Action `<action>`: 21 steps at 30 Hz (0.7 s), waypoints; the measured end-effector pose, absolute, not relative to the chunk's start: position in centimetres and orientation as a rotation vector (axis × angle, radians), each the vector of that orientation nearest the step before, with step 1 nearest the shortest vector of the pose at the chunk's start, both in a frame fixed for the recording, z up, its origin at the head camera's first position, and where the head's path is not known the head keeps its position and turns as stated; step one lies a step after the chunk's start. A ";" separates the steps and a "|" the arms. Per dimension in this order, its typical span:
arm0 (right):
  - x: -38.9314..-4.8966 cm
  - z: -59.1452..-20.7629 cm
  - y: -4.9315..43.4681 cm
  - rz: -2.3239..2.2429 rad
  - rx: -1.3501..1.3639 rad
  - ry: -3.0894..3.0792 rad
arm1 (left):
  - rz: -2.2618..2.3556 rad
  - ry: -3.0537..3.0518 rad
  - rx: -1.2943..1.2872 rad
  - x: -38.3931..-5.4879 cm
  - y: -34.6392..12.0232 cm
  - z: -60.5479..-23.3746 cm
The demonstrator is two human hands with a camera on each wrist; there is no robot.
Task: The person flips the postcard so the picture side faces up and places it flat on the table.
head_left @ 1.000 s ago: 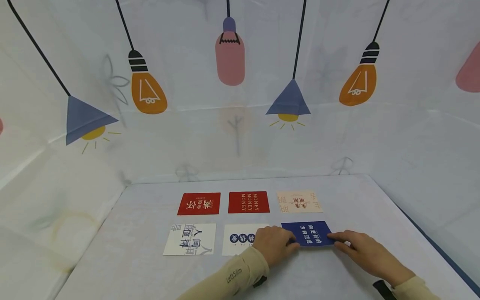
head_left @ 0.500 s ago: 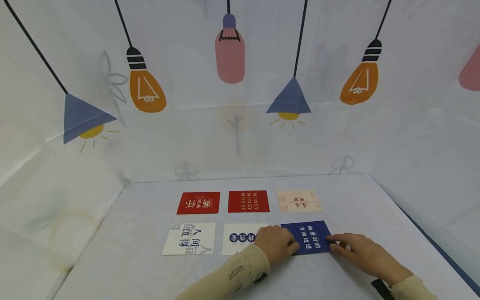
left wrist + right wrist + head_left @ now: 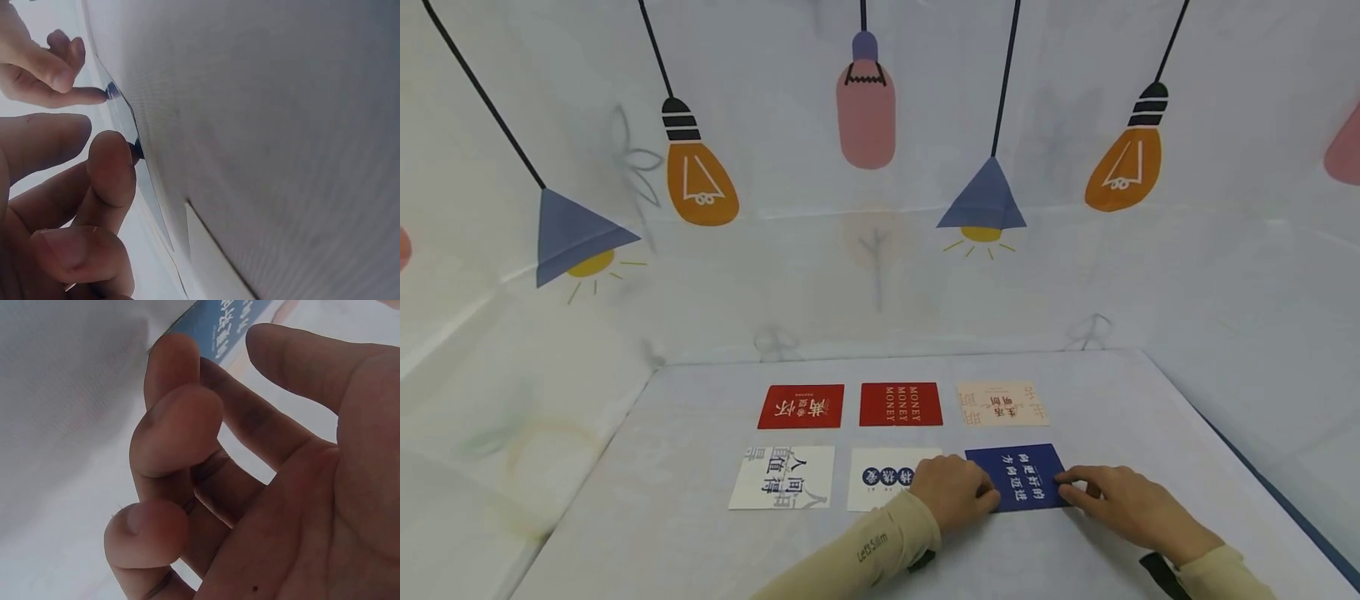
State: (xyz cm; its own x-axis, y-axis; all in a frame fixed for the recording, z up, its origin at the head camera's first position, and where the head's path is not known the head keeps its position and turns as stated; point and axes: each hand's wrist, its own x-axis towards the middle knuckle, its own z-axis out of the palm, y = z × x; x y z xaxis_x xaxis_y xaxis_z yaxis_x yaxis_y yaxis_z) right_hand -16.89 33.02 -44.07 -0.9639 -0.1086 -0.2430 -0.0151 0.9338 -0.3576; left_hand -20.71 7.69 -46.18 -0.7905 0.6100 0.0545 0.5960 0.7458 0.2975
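Note:
A dark blue card (image 3: 1018, 477) with white lettering lies on the white tabletop, at the right end of the front row. My left hand (image 3: 951, 493) touches its left edge with a fingertip; the thumb stays apart in the left wrist view. At the opposite edge, my right hand (image 3: 1120, 504) touches the card with its index fingertip, and the right wrist view shows the thumb held away from the loosely bent fingers. Left of the blue card is a white card (image 3: 880, 493) with blue circles, partly hidden behind the left hand.
A white card (image 3: 782, 477) with grey-blue lettering ends the front row on the left. Behind are a red card (image 3: 801, 407), a red MONEY card (image 3: 901, 404) and a cream card (image 3: 1002, 404). A white lamp-printed sheet (image 3: 775, 283) rises behind the tabletop (image 3: 647, 467).
The blue card's near edge has come down toward me, and the card now lies flat between both hands. The hands have hardly moved, and the other cards stay in place.

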 end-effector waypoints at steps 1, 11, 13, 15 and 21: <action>-16.9 -44.1 33.0 -0.514 -0.088 2.829 | 0.467 2.892 1.003 -20.7 7.7 -46.2; -16.8 -44.3 33.0 -0.474 -0.050 2.814 | 0.454 2.905 1.032 -20.6 7.9 -46.3; -16.8 -44.2 33.0 -0.490 -0.039 2.817 | 0.458 2.905 1.039 -20.7 7.9 -46.4; -16.9 -44.1 32.9 -0.519 -0.033 2.833 | 0.464 2.916 1.045 -20.8 7.9 -46.5; -17.3 -43.8 32.4 -0.604 -0.065 2.952 | 0.504 2.982 1.055 -21.6 7.6 -46.1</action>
